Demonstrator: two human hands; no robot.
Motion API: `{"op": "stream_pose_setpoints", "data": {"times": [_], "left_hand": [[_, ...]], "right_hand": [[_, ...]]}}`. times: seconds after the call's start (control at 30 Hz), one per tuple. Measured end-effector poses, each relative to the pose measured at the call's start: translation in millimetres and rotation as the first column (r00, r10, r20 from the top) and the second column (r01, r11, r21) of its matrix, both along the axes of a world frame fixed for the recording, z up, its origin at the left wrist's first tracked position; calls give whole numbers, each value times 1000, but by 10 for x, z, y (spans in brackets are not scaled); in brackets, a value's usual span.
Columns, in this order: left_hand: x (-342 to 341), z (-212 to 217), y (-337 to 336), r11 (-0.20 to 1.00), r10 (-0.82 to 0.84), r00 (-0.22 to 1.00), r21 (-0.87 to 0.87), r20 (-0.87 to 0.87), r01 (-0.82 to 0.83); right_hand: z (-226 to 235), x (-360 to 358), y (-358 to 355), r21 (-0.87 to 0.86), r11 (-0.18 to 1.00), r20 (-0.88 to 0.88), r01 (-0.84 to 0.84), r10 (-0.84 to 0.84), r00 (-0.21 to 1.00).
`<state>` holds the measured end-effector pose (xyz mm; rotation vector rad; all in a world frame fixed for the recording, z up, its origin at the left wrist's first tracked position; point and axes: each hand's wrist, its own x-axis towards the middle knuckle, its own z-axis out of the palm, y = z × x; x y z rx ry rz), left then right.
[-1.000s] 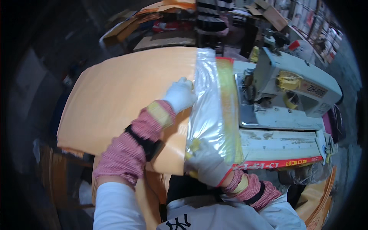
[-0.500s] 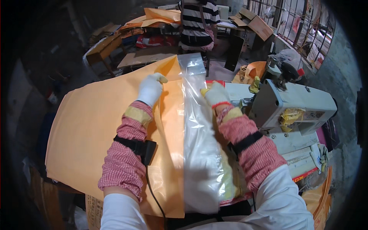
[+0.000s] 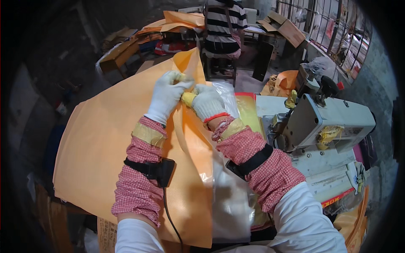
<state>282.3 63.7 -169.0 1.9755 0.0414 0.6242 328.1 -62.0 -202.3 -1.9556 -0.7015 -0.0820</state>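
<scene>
A large orange woven sack (image 3: 109, 139) lies flat in front of me, its mouth edge lifted into a peak at the far end. My left hand (image 3: 166, 95), in a white glove with yellow fingertips, is closed on that lifted edge. Right against it, my gloved right hand (image 3: 206, 102) is closed at the sack's mouth, apparently on the gathered top of a clear plastic liner (image 3: 228, 202); its fingertips are partly hidden. The liner runs along the sack's right side, under my right forearm. Yellowish layered material (image 3: 249, 114) lies beyond it.
A pale industrial sewing machine (image 3: 329, 120) stands on the right, with a rag (image 3: 358, 175) at its table edge. Farther back, a person in a striped shirt (image 3: 223, 31) sits on a stool. Stacked orange sacks (image 3: 181, 23), a wooden bench (image 3: 118, 55) and cardboard (image 3: 287, 31) are behind.
My right hand has moved left from beside the liner to meet my left hand at the sack's mouth, and the liner's far end has shifted with it. The sack's edge stands higher.
</scene>
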Motion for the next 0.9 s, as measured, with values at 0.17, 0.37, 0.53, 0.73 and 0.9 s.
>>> {"op": "stream_pose_setpoints", "data": {"times": [0.17, 0.37, 0.53, 0.73, 0.9], "left_hand": [[-132, 41, 85, 923, 16, 968, -375, 251, 83], [-249, 261, 164, 996, 6, 992, -85, 127, 5], [-484, 774, 115, 925, 172, 978, 322, 115, -200], [-1445, 1704, 63, 408, 99, 940, 848, 328, -339], [-2772, 1594, -146, -260, 32, 989, 954, -146, 149]], "right_hand": [[-529, 647, -333, 137, 990, -365, -45, 93, 926], [-337, 553, -561, -318, 895, 202, 314, -260, 944], [-330, -777, 336, -293, 784, 648, 547, -258, 717], [-983, -664, -51, 96, 991, 149, -91, 76, 986], [-672, -460, -106, 122, 874, -240, 471, -434, 868]]}}
